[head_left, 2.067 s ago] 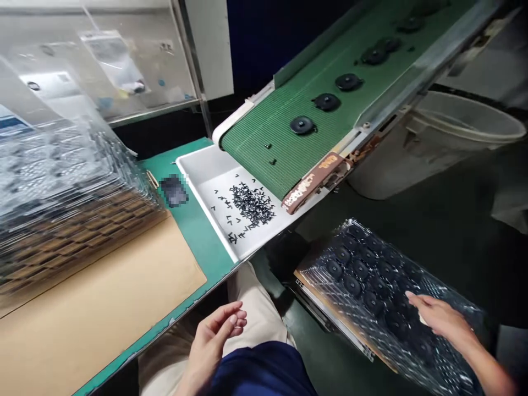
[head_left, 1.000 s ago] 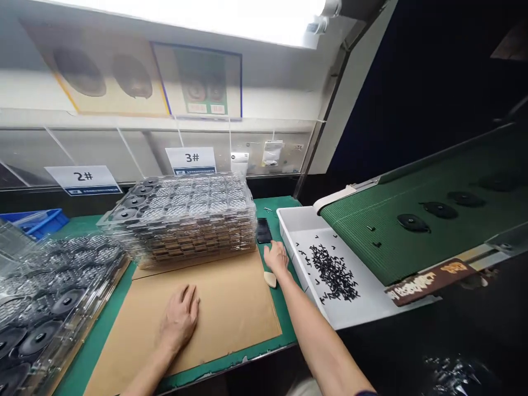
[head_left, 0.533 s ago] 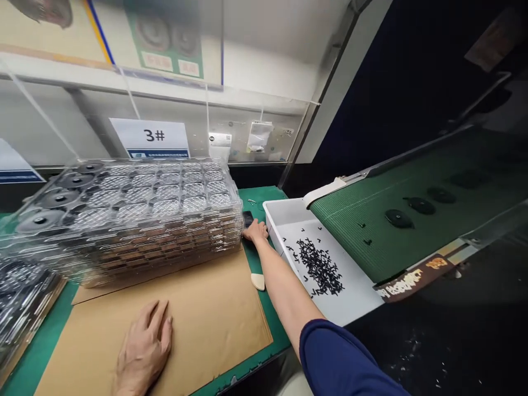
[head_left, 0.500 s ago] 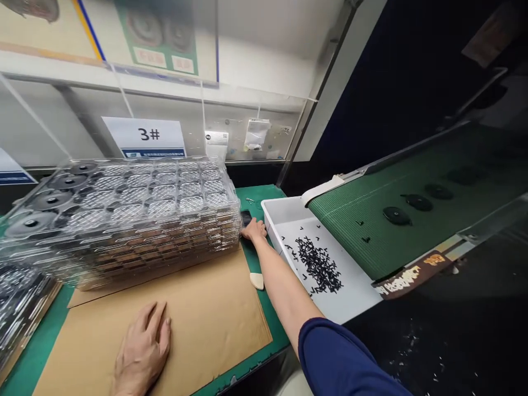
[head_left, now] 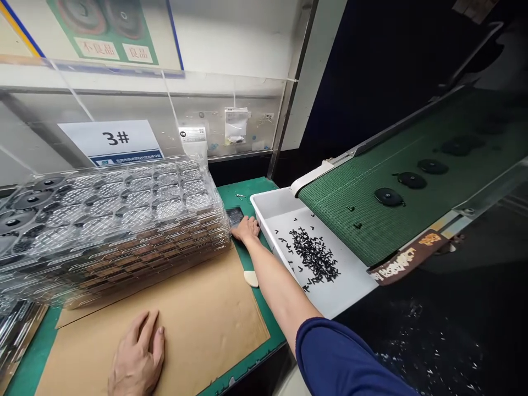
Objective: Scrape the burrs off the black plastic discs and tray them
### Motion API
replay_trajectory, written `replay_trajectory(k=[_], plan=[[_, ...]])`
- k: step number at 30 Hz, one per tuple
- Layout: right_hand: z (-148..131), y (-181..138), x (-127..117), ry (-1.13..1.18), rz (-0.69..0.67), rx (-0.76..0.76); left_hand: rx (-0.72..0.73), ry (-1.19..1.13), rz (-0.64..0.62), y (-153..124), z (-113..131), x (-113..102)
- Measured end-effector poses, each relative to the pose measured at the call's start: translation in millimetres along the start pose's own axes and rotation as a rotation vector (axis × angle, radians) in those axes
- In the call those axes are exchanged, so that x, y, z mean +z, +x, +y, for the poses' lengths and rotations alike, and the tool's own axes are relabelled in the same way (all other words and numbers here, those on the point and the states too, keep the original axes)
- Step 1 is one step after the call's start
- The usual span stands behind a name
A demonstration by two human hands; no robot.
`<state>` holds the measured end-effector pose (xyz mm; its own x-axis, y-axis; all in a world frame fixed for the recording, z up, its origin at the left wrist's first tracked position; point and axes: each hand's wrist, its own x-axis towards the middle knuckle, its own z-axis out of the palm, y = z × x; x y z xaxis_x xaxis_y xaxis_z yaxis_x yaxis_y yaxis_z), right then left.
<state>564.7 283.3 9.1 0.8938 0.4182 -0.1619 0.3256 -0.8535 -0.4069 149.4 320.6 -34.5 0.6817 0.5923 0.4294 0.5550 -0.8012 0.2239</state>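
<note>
My right hand (head_left: 245,229) lies flat on the green mat (head_left: 247,190), its fingers at the right side of a tall stack of clear plastic blister trays (head_left: 124,220) and just below a dark phone-like object (head_left: 235,216). It holds nothing. My left hand (head_left: 138,355) rests flat on a brown cardboard sheet (head_left: 198,335), fingers spread and empty. A small cream wedge (head_left: 251,279) sits on the mat under my right forearm.
To the right stands a white tray (head_left: 289,206) holding a heap of small black parts (head_left: 313,256). Above it, a green conveyor belt (head_left: 371,209) carries round black discs (head_left: 388,197). A "3#" sign (head_left: 111,137) stands behind the stack, and dark floor lies lower right.
The view has swung left from the conveyor. My right hand has moved from the wrapped disc tray to the stack's right side. My left hand has come onto the cardboard.
</note>
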Motion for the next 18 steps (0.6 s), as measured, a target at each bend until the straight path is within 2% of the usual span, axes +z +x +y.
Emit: replay_trajectory(k=[6,18], plan=[[0.0,0.5,1.3,-0.013,0.007,-0.012,-0.056,-0.033,-0.013,-1.1,-0.4,-0.2],[0.1,1.0,6.0,-0.016,0.036,-0.005,-0.032,-0.011,0.000,-2.8,-4.3,3.7]])
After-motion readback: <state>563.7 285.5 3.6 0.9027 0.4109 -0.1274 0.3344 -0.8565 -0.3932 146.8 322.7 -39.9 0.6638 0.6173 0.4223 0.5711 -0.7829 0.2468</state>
